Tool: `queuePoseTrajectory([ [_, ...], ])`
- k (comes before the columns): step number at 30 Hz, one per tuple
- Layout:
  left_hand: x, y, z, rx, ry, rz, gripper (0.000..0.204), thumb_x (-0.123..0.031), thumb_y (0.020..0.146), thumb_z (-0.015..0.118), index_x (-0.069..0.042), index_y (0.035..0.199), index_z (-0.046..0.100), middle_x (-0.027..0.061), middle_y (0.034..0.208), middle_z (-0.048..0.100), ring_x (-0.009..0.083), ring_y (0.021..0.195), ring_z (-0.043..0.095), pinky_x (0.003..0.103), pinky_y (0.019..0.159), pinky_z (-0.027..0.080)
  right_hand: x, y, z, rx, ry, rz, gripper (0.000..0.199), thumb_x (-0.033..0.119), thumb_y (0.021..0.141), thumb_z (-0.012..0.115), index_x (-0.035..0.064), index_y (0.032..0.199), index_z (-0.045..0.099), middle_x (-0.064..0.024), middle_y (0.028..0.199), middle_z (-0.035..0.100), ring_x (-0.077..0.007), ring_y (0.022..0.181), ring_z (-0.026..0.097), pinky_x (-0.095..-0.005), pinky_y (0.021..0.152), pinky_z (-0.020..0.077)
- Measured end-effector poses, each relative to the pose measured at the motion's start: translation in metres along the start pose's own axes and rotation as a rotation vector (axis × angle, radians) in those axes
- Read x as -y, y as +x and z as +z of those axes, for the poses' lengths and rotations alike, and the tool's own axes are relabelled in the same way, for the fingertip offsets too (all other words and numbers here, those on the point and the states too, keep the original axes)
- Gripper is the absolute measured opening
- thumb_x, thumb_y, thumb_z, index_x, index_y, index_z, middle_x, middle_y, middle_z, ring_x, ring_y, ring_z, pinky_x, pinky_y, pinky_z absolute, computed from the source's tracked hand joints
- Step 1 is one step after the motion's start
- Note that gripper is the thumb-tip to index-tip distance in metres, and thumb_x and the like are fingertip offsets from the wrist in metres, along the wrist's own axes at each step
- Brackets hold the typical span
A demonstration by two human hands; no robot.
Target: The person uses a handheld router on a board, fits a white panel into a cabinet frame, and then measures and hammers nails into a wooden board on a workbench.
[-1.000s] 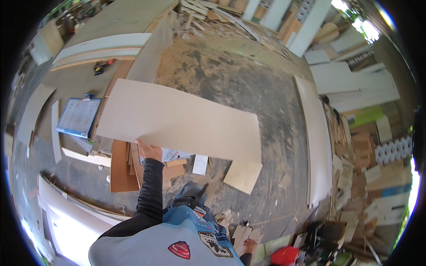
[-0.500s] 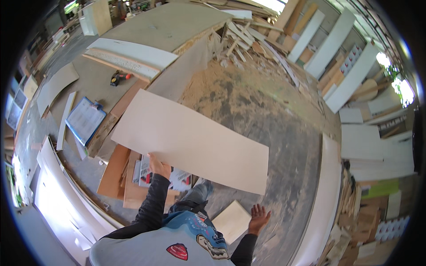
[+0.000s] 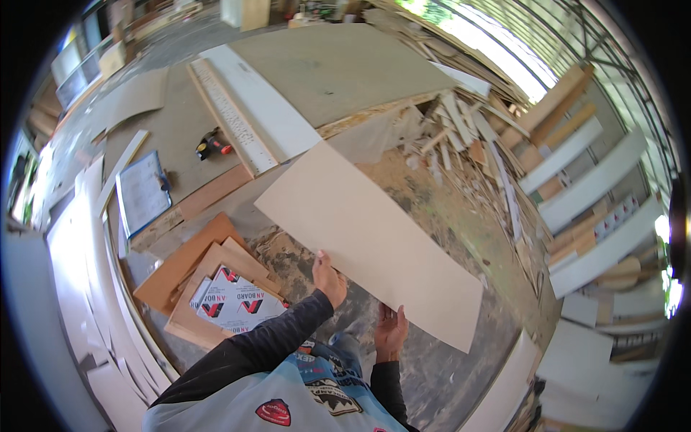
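Observation:
A long, thin cream board (image 3: 381,237) is held out in front of me, slanting from the worktable at upper left down to the right. My left hand (image 3: 330,281) grips its near long edge around the middle, thumb on the upper face and the other fingers hidden beneath. Farther right along the same edge is my right hand (image 3: 390,331), palm up, with its fingertips going under the board and its thumb at the edge. The far left corner of the board overlaps the edge of the worktable (image 3: 338,68) in view; whether they touch I cannot tell.
On the worktable lie a white panel (image 3: 266,101), a black-and-red power tool (image 3: 213,144) and a blue clipboard (image 3: 142,193). Brown boards (image 3: 191,263) and a printed white sheet (image 3: 241,302) lie at lower left. Scrap wood (image 3: 468,137) is heaped behind; white planks (image 3: 594,183) lean at right.
My right hand has come from the open air at lower right to the board's near edge. The board has swung to a steeper slant, and my view has turned.

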State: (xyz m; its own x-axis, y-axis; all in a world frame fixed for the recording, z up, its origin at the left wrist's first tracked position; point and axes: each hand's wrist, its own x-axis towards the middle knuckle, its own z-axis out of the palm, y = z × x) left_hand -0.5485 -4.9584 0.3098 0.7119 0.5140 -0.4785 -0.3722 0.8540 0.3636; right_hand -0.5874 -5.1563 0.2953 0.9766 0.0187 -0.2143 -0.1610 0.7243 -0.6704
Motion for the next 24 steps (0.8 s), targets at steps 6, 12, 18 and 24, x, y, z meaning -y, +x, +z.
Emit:
queuePoseTrajectory([
  [6,0.010,0.073,0.065,0.361,0.281,-0.153,0.034,-0.031,0.104,0.049,-0.003,0.125,0.051,0.0139,0.120,0.061,0.0302,0.106,0.062,0.047,0.096,0.048,0.021,0.154,0.009,-0.023,0.053,-0.065,0.030,0.007,0.097,0.059,0.0045,0.127,0.053,-0.0107,0.125,0.060,-0.0229,0.116,0.058,-0.0362,0.098,0.0519],
  [12,-0.013,0.238,0.068,0.181,0.383,0.209,0.040,-0.041,0.097,0.052,-0.004,0.111,0.060,0.0124,0.107,0.067,0.0280,0.095,0.066,0.043,0.085,0.051,0.053,0.379,0.023,0.011,0.102,-0.010,0.029,0.005,0.098,0.058,0.0021,0.126,0.053,-0.0120,0.122,0.061,-0.0249,0.112,0.060,-0.0365,0.093,0.0550],
  [18,-0.125,0.331,0.061,-0.417,0.313,0.634,0.022,-0.023,0.091,0.058,-0.005,0.103,0.060,0.0098,0.091,0.064,0.0236,0.079,0.065,0.035,0.069,0.053,0.060,0.599,0.085,0.080,0.105,0.116,0.031,0.004,0.098,0.056,-0.0030,0.127,0.052,-0.0141,0.127,0.059,-0.0274,0.118,0.057,-0.0392,0.104,0.0515],
  [24,-0.304,0.393,-0.076,-1.149,0.779,0.823,0.043,-0.028,0.082,0.066,-0.003,0.117,0.060,0.0181,0.108,0.066,0.0315,0.098,0.064,0.043,0.082,0.052,-0.023,0.801,0.134,0.070,0.026,0.220,0.032,0.014,0.101,0.053,-0.0028,0.129,0.050,-0.0157,0.129,0.057,-0.0287,0.120,0.055,-0.0385,0.100,0.0528],
])
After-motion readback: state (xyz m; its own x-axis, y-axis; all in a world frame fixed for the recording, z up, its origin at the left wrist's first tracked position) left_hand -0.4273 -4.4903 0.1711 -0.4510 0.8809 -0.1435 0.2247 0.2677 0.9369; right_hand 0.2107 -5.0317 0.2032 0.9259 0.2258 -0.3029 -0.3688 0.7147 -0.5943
